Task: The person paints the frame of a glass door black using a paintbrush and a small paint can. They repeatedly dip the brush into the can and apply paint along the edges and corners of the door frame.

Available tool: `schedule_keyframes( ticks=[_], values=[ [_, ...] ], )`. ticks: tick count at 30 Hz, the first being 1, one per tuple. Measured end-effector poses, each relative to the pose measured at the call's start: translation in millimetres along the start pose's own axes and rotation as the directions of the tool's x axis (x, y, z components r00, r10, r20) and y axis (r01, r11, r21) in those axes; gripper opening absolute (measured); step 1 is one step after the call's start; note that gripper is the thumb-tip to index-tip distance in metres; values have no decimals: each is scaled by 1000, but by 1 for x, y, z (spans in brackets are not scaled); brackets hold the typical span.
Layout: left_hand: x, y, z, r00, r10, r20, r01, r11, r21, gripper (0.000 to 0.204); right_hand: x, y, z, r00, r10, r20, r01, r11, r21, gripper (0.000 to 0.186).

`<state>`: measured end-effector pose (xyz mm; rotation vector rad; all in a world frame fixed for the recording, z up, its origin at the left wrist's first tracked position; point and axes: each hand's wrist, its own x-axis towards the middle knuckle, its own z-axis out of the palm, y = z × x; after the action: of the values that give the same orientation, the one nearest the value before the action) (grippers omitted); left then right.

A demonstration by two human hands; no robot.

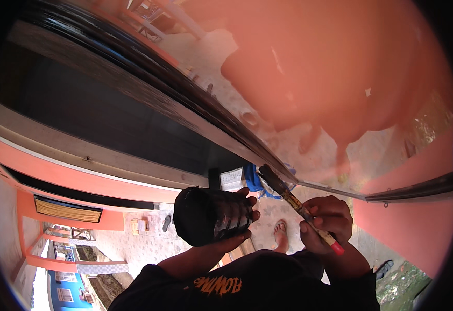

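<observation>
The dark, glossy frame [133,57] ran diagonally beyond both hands. The dark-smeared container [226,215] sat in the left hand [227,243], fingers curled round its side, mouth turned up, probably to keep it level. The right hand [330,223] pinched the brush [293,201] by its handle, likely keeping fingers off the bristles, which pointed up-left; whether they touched the frame was unclear.

Up slanted the paintbrush [292,201], bristles dark, handle red-tipped, gripped in the right hand [330,220]! The ribbed, blackened container [211,215] sat in the left hand [229,241].
</observation>
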<state>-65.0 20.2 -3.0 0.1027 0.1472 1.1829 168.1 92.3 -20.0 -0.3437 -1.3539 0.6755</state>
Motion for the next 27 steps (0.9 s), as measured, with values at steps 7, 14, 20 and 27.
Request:
schedule_keyframes(
  ticks=[7,14,20,27],
  values=[
    [-5,12,-4,998,-12,57,12,1000,6,72,11,0,0,991,-68,117,82,989,-122,31],
    [-14,21,-7,999,-47,22,47,999,22,73,26,5,11,975,-202,90,214,963,-163,29],
    [-24,22,-12,999,-52,4,52,999,6,72,45,5,15,956,-245,162,281,924,-261,33],
    [-32,20,-14,999,-49,-15,49,999,4,72,26,21,19,965,-215,153,252,921,-297,26]
  ],
)
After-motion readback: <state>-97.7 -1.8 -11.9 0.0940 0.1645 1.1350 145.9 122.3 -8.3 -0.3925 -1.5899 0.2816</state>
